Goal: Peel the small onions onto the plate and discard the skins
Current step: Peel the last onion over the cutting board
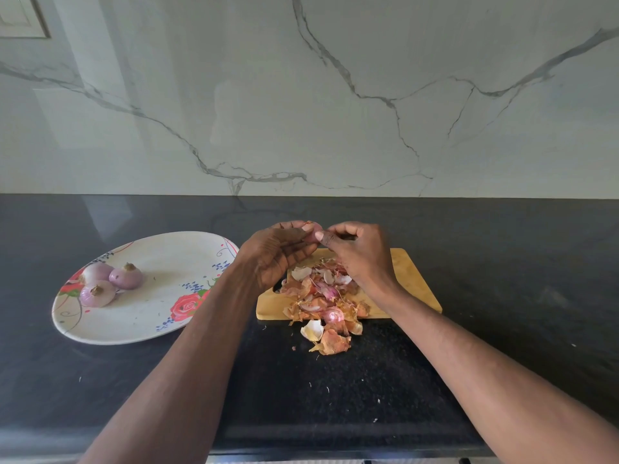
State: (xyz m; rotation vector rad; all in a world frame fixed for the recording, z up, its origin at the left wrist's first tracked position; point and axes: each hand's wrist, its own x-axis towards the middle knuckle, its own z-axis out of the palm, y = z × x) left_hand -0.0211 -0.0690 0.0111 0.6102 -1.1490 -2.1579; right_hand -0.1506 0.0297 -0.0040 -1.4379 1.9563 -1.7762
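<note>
Left hand (278, 252) cups the small, slippery onion (311, 233) while the right hand (355, 252) pinches, seemingly, its papery, brittle skin.

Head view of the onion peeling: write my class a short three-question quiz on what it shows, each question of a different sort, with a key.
1. True or false: the peeled onions lie on the cutting board.
2. How many peeled onions are on the plate? A) one B) three C) five
3. Fill in: most of the loose skins are heaped on the ____, with a few spilled onto the dark counter.

Key
1. False: they lie on the plate; the board holds skins.
2. B.
3. Cutting board. Above its far end, the left hand and right hand hold one onion between their fingers.
</note>
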